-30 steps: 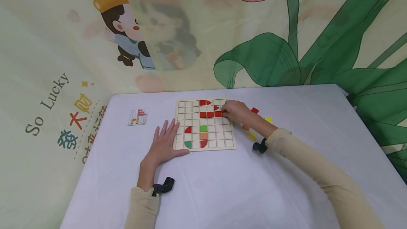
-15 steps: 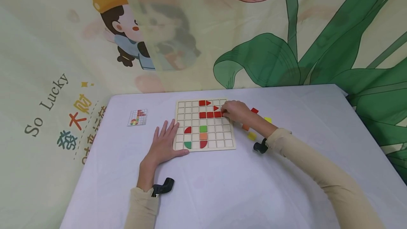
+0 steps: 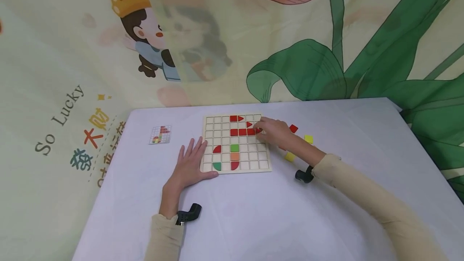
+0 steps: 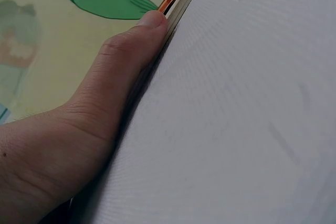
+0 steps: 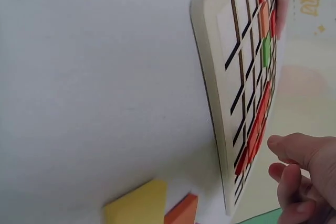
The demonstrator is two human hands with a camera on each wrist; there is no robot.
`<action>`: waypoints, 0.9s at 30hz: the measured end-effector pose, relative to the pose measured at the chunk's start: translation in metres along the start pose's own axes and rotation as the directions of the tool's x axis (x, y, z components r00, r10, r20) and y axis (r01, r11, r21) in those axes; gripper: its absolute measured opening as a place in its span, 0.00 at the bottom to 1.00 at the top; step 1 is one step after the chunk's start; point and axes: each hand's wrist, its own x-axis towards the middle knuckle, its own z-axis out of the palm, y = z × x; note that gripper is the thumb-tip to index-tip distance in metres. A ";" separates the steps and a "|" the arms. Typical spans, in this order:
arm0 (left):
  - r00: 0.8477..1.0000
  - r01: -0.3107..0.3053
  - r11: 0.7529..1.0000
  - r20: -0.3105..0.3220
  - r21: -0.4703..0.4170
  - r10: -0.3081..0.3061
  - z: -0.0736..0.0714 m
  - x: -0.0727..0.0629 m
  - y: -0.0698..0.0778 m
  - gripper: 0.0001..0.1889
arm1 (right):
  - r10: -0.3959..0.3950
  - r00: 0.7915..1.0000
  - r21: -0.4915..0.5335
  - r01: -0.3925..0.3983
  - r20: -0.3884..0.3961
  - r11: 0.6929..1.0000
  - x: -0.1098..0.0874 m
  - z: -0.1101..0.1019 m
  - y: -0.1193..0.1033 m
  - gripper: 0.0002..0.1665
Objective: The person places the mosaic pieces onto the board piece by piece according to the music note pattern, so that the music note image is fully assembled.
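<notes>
A cream wooden grid board [image 3: 253, 154] lies on the white table. A row of red square tiles [image 3: 243, 132] runs along its upper right. My left hand [image 3: 186, 168] has its fingers spread along the board's left edge, the thumb [image 4: 118, 72] touching the front edge. My right hand [image 3: 273, 130] is over the right edge, at the end of the red row. A small red piece [image 3: 258, 130] shows between its parted thumb and fingers. From the right wrist, the right hand [image 5: 304, 177] looks loosely bent, with nothing between its fingers. Lower down sit a green tile [image 3: 234, 148] and an orange tile [image 3: 235, 156].
A small printed pattern card [image 3: 160, 135] lies left of the board. Loose pieces are scattered to its right, among them a red tile [image 3: 293, 128], a yellow tile [image 3: 308, 139] and an orange tile [image 5: 181, 211]. A printed cloth wall stands behind the table.
My right hand's thumb and fingers have parted, and a red piece now shows at the end of the row. The left hand stays on the board; the head view has shifted slightly.
</notes>
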 end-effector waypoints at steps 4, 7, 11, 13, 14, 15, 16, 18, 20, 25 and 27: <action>1.000 -0.003 1.000 -0.011 0.006 0.003 -0.001 0.000 0.001 0.60 | 0.037 0.999 -0.029 -0.037 -0.023 0.999 -0.026 -0.005 0.007 0.29; 1.000 -0.003 1.000 -0.009 0.007 0.003 -0.001 0.000 0.002 0.60 | 0.095 0.995 -0.043 -0.095 -0.012 0.995 -0.046 -0.006 0.019 0.32; 1.000 -0.003 1.000 -0.004 -0.002 0.003 -0.002 -0.001 0.003 0.60 | 0.149 0.989 -0.044 -0.150 -0.013 0.988 -0.072 -0.007 0.037 0.32; 1.000 -0.002 1.000 -0.005 -0.002 0.002 -0.001 -0.001 0.002 0.60 | 0.152 0.988 -0.047 -0.153 -0.025 0.987 -0.082 -0.006 0.046 0.33; 1.000 -0.003 1.000 -0.007 -0.002 0.003 -0.001 -0.001 0.002 0.60 | 0.151 0.988 -0.046 -0.152 -0.032 0.987 -0.087 -0.007 0.049 0.33; 1.000 0.000 1.000 -0.006 0.002 0.000 -0.001 -0.001 0.002 0.60 | 0.152 0.988 -0.045 -0.153 -0.039 0.987 -0.091 -0.006 0.052 0.33; 1.000 0.003 1.000 -0.004 0.006 -0.003 0.000 -0.001 0.002 0.60 | 0.149 0.988 -0.047 -0.151 -0.044 0.987 -0.095 -0.006 0.055 0.34; 1.000 0.003 1.000 0.000 0.009 -0.003 0.000 -0.001 0.002 0.60 | 0.141 0.989 -0.049 -0.144 -0.054 0.988 -0.101 -0.006 0.060 0.33; 1.000 0.005 1.000 0.003 0.009 -0.005 0.000 0.000 0.002 0.60 | 0.130 0.989 -0.044 -0.133 -0.065 0.990 -0.106 -0.006 0.064 0.33; 1.000 0.006 1.000 0.001 0.004 -0.006 0.001 0.000 0.002 0.60 | 0.087 0.992 -0.031 -0.090 -0.089 0.995 -0.113 -0.005 0.071 0.30; 1.000 0.004 1.000 -0.001 0.004 -0.004 0.000 0.000 0.003 0.60 | 0.075 0.993 -0.029 -0.078 -0.097 0.997 -0.114 -0.005 0.071 0.30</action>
